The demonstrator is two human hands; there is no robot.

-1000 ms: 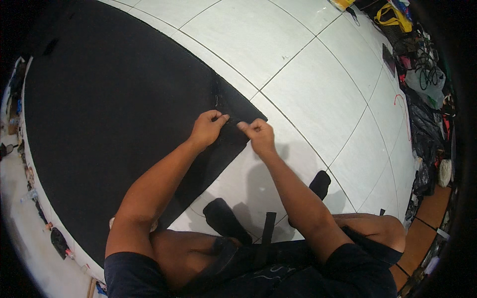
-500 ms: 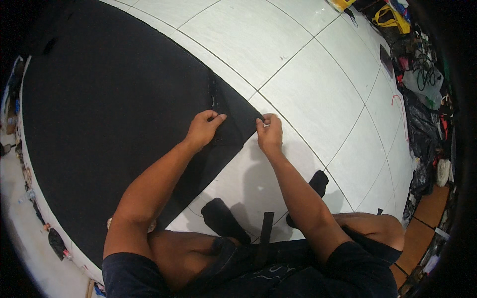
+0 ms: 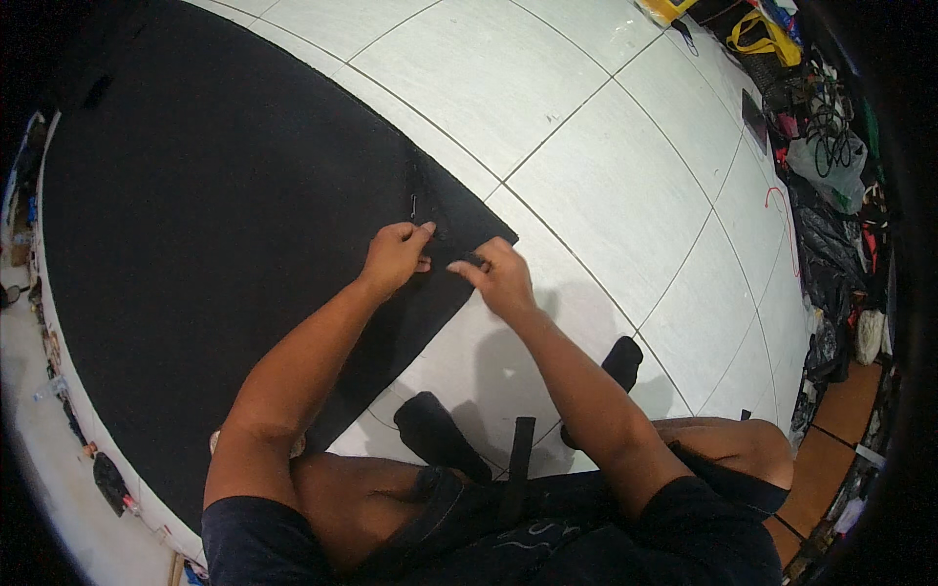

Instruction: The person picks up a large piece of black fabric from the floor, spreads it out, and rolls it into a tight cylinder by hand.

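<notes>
A large black cloth (image 3: 225,195) lies spread over the floor on my left, its pointed corner reaching toward the middle. My left hand (image 3: 396,259) rests over the cloth near this corner, thumb and fingers drawn together on the fabric. Close beside it, my right hand (image 3: 503,278) pinches the cloth's edge just inside the corner, and a dark fold shows at its fingertips. A small, thin, pale thing (image 3: 413,205), perhaps a pin or thread, lies on the cloth just above my left fingertips. Its kind is too small to tell.
White floor tiles (image 3: 586,215) extend to the right of the cloth. My feet in black socks (image 3: 430,430) are just below the corner. Along the right side lie black plastic bags (image 3: 826,244), cables and a yellow-handled bag (image 3: 767,39). Small items line the left wall.
My right hand has let go of the corner's tip and moved left, closer to my left hand, now pinching the edge. My left hand has shifted slightly left.
</notes>
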